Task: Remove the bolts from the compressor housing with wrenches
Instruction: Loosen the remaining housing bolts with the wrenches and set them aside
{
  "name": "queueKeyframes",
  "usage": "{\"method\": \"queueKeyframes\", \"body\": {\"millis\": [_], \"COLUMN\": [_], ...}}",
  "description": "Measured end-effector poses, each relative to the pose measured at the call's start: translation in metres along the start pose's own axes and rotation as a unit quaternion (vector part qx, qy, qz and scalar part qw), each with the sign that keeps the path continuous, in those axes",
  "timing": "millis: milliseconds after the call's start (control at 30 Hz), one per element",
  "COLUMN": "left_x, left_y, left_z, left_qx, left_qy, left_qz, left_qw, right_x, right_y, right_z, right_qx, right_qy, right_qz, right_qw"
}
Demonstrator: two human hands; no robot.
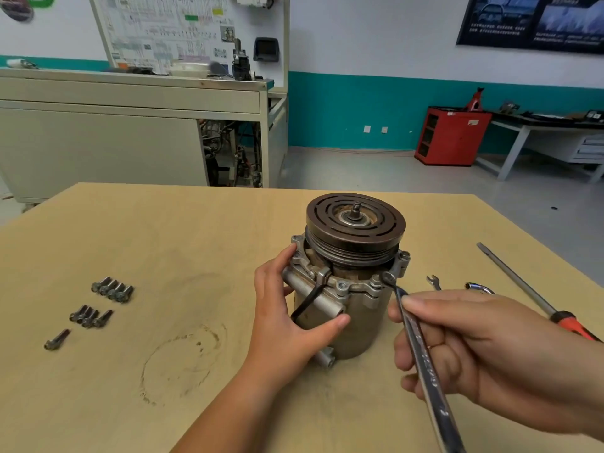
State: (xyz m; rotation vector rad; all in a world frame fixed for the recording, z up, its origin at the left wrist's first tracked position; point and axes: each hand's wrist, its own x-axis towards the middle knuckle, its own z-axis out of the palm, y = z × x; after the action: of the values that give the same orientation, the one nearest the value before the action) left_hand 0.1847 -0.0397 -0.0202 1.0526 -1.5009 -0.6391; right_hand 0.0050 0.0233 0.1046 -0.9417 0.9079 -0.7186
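The compressor housing (pixel 356 308) stands upright on the wooden table (pixel 196 243), its dark grooved pulley (pixel 355 223) on top. My left hand (pixel 281 318) grips the housing's left side, thumb on the front tube and fingers near the flange. My right hand (pixel 474 354) holds a long chrome wrench (pixel 421 358). Its ring end sits on a flange bolt (pixel 388 278) at the front right. Another flange bolt (pixel 342 285) shows at the front. Several loose bolts (pixel 112 289) lie in groups at the left.
A small open-end wrench (pixel 434 282), a chrome tool end (pixel 478 287) and a long screwdriver with a red handle (pixel 536 299) lie to the right of the housing. A black cable (pixel 307 305) hangs down the housing front. Oily ring stains mark the table.
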Motion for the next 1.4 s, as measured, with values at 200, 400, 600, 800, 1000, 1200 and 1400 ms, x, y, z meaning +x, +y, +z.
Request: {"method": "queueKeyframes", "body": {"millis": [200, 400, 600, 800, 1000, 1200, 1400], "left_x": [0.000, 0.001, 0.001, 0.000, 0.000, 0.000, 0.001], "left_y": [0.000, 0.001, 0.003, 0.004, 0.002, 0.001, 0.000], "left_z": [0.000, -0.001, -0.001, 0.000, 0.000, 0.000, 0.001], "left_qx": [0.003, -0.002, -0.002, -0.009, -0.005, -0.002, -0.004], "left_qy": [0.001, 0.001, 0.005, 0.010, 0.005, 0.007, 0.014], "left_qz": [0.001, -0.005, -0.005, -0.002, -0.009, -0.005, 0.004], "left_qw": [1.000, 1.000, 1.000, 1.000, 1.000, 1.000, 1.000], "right_x": [0.007, 0.019, 0.043, 0.041, 0.022, -0.003, -0.004], "right_y": [-0.005, -0.051, -0.083, -0.096, -0.057, 0.003, 0.004], "right_z": [-0.002, -0.038, -0.066, -0.104, -0.118, -0.038, 0.011], "right_qx": [-0.069, -0.398, -0.683, -0.671, -0.403, -0.064, -0.008], "right_qy": [-0.006, -0.110, 0.000, -0.066, -0.155, -0.170, 0.011], "right_qz": [0.031, 0.168, 0.029, 0.015, 0.073, 0.029, -0.021], "right_qw": [0.997, 0.895, 0.730, 0.738, 0.899, 0.983, 1.000]}}
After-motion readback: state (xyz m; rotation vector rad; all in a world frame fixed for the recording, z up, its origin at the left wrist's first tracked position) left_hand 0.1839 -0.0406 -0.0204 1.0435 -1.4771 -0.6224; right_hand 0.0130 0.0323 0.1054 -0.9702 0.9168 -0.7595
